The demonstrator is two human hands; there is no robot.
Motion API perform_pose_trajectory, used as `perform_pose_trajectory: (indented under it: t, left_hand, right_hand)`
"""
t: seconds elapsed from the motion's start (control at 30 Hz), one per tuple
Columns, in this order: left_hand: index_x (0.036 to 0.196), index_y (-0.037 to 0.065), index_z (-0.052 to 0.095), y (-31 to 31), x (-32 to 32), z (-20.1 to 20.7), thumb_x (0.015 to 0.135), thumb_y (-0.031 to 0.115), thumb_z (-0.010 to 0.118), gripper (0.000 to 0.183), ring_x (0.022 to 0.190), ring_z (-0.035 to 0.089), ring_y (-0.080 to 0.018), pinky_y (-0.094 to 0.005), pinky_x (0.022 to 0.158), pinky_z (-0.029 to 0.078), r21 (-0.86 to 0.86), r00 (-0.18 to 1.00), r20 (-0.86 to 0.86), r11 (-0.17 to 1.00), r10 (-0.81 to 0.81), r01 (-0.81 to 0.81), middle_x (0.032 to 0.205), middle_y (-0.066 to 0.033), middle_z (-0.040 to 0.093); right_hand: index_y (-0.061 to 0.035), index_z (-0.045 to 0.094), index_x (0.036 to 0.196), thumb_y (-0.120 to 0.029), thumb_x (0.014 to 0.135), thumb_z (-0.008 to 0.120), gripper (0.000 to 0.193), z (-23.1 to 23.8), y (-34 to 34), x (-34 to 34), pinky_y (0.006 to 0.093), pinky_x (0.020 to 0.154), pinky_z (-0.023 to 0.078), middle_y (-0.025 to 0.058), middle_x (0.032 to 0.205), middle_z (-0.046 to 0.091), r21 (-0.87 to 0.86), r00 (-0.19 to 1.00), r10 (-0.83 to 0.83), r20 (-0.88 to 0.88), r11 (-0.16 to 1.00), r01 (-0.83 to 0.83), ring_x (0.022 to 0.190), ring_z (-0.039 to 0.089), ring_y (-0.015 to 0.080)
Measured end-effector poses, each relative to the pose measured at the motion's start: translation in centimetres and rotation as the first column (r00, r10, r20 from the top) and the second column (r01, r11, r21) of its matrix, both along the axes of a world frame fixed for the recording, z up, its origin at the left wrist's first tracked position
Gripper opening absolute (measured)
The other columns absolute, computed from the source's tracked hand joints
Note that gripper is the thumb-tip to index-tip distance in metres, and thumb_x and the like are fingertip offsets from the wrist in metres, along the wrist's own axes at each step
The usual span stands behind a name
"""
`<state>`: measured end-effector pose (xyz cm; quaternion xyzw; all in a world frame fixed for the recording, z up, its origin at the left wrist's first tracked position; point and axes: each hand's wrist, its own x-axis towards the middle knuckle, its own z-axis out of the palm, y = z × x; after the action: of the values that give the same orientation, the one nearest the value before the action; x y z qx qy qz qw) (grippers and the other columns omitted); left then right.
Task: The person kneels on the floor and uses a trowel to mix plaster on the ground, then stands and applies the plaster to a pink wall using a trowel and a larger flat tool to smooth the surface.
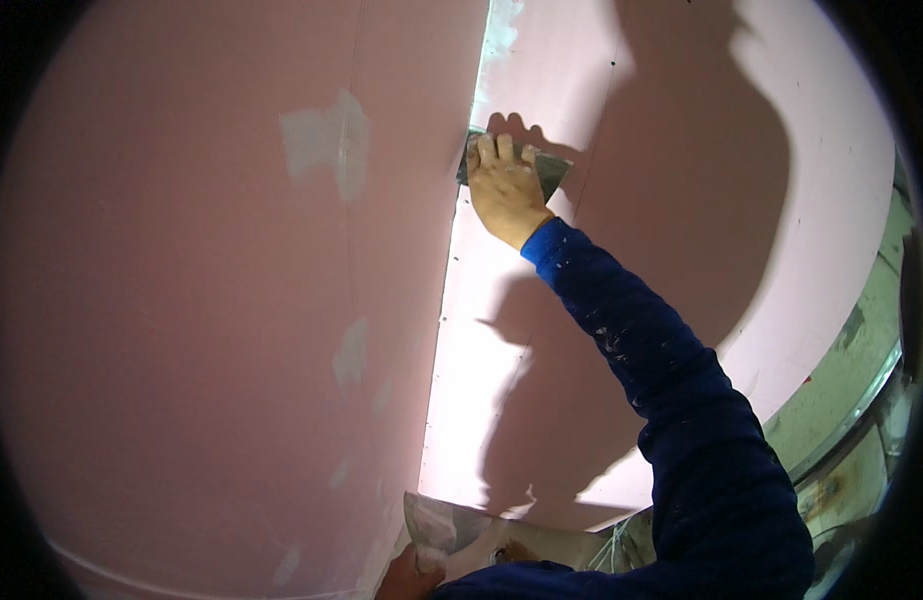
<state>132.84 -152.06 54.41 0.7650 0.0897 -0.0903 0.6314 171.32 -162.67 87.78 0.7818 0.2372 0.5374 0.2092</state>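
My right hand (pixel 506 190) is raised against the corner where two pink wallboard panels meet, its fingers wrapped over a wide, dark-bladed putty knife (pixel 553 172). The blade lies against the right-hand panel and reaches the corner seam. Low in the picture, my left hand (pixel 413 575) grips a second putty knife (pixel 443 525), whose broad greyish blade points upward. Most of my left hand is cut off by the lower edge. Pale filler (pixel 502 30) runs along the corner above my right hand.
On the left panel (pixel 181 350) are dried filler patches (pixel 326 145). Screw heads dot the right panel (pixel 471 380) beside the corner, and shadows of my head and arm fall across it. A curved metal edge (pixel 861 400) and cluttered floor lie at the lower right.
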Motion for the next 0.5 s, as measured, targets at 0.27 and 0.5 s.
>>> perform_pose_trajectory:
  t: [0.27,0.5]
  left_hand:
    - [0.112,0.002,0.057,0.5,0.4,-2.5,0.088,0.023,0.059,0.031,0.06,0.063,-0.0231,-0.0381,0.055,0.052,0.259,0.948,0.308,0.966,-0.084,0.002,0.083,-0.0124,0.066]
    - [0.128,-0.002,0.05,1.0,-0.1,-2.6,0.079,0.029,0.072,0.062,0.102,0.065,-0.0339,-0.0435,0.093,0.05,0.16,0.992,-0.1,0.982,-0.081,0.096,0.112,-0.0206,0.066]
  right_hand:
    - [0.0016,0.054,0.133,-0.016,0.092,0.05,0.044,-7.2,-1.1,-0.8,0.0517,0.098,0.039,0.0133,0.128,0.052,-0.106,0.981,-0.038,-0.189,0.994,0.018,0.12,0.046,0.0296]
    - [0.0007,0.06,0.123,-0.017,0.089,0.054,0.039,-6.7,-1.4,0.3,0.0453,0.095,0.038,0.0123,0.121,0.055,-0.068,0.997,0.055,0.055,0.996,-0.051,0.118,0.048,0.027]
